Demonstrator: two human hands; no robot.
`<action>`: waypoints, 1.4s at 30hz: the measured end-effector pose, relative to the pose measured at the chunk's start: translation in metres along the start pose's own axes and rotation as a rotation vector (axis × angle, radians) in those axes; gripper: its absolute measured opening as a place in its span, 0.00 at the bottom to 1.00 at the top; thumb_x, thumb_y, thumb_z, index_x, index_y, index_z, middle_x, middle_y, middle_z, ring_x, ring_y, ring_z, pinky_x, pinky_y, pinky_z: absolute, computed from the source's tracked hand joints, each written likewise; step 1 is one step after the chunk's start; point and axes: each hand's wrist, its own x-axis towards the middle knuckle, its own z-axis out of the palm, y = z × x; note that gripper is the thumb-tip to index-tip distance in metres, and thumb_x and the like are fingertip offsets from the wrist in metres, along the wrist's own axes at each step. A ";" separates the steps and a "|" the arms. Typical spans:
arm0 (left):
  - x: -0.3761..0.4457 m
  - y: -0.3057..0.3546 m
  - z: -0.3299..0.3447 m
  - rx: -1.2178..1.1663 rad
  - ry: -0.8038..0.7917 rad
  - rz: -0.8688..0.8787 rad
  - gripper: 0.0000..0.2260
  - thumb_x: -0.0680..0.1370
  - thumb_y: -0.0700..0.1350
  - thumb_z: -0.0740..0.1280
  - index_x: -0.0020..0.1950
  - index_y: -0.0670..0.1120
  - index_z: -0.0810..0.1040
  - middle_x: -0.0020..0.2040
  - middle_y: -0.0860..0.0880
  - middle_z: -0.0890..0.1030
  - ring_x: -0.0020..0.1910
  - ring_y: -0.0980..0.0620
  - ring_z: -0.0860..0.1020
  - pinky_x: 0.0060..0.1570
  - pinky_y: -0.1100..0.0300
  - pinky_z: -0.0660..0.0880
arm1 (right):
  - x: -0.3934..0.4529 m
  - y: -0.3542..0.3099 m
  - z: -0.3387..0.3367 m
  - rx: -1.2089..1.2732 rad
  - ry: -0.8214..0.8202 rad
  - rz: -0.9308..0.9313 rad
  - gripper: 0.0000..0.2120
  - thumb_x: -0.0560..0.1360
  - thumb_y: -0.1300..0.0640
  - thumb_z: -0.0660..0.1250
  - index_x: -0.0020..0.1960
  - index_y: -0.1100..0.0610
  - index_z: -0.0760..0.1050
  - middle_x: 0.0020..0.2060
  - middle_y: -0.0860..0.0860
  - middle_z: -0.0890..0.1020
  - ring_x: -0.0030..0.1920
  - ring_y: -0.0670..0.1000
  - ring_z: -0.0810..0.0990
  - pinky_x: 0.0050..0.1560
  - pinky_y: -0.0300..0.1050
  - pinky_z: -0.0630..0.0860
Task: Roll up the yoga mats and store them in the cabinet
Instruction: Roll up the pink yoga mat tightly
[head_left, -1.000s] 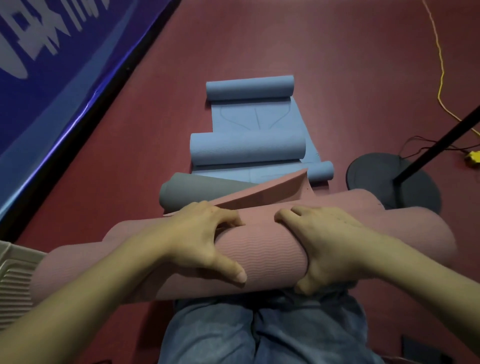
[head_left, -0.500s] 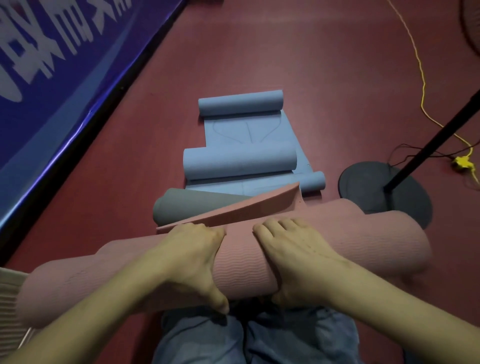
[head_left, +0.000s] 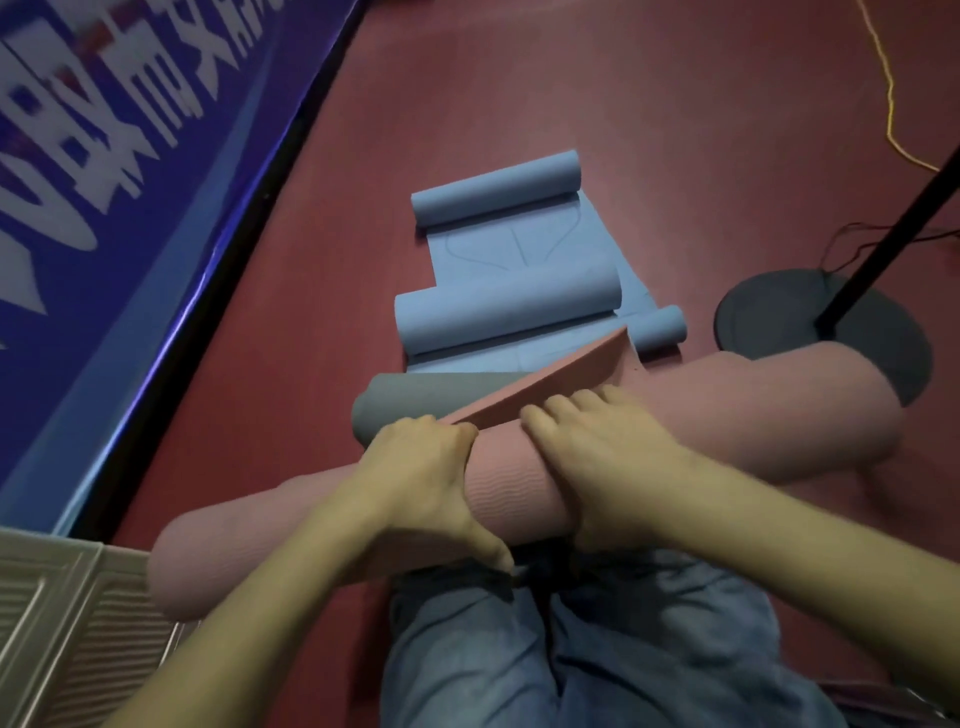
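A thick pink yoga mat roll lies across the floor in front of my knees, its loose end flap sticking up behind my fingers. My left hand and my right hand both press down on the roll's middle, fingers curled over its top, thumbs toward me. Just behind it lies a grey rolled mat, partly hidden by the pink flap. Farther back, blue mats lie partly rolled on the floor, with one roll at the far end.
A blue banner runs along the left wall. A black round stand base with a slanted pole sits at the right, wires and a yellow cable beyond it. A ribbed beige panel fills the bottom left corner. The floor is dark red.
Both hands have pushed forward over the pink roll, so it has turned farther from me toward the grey mat. The view has tilted, and the roll now lies slanted.
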 end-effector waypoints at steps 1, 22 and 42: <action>0.001 -0.001 -0.001 -0.025 -0.019 -0.010 0.43 0.46 0.80 0.69 0.51 0.54 0.77 0.43 0.54 0.82 0.41 0.50 0.79 0.45 0.52 0.79 | 0.001 -0.006 0.005 -0.045 0.035 -0.002 0.42 0.60 0.46 0.79 0.68 0.56 0.64 0.59 0.53 0.74 0.57 0.58 0.74 0.58 0.55 0.69; 0.024 -0.011 -0.006 -0.151 -0.051 -0.006 0.38 0.48 0.77 0.73 0.50 0.57 0.74 0.42 0.58 0.81 0.42 0.53 0.79 0.46 0.52 0.79 | 0.023 0.009 -0.001 0.039 0.074 -0.002 0.38 0.56 0.41 0.78 0.60 0.51 0.67 0.55 0.51 0.77 0.53 0.56 0.76 0.50 0.49 0.68; 0.011 -0.013 0.002 -0.131 0.066 -0.069 0.43 0.51 0.73 0.79 0.58 0.54 0.73 0.52 0.55 0.82 0.50 0.48 0.80 0.49 0.52 0.78 | 0.038 0.026 -0.010 0.017 0.041 -0.081 0.45 0.54 0.37 0.79 0.65 0.48 0.65 0.54 0.48 0.78 0.51 0.54 0.79 0.45 0.47 0.67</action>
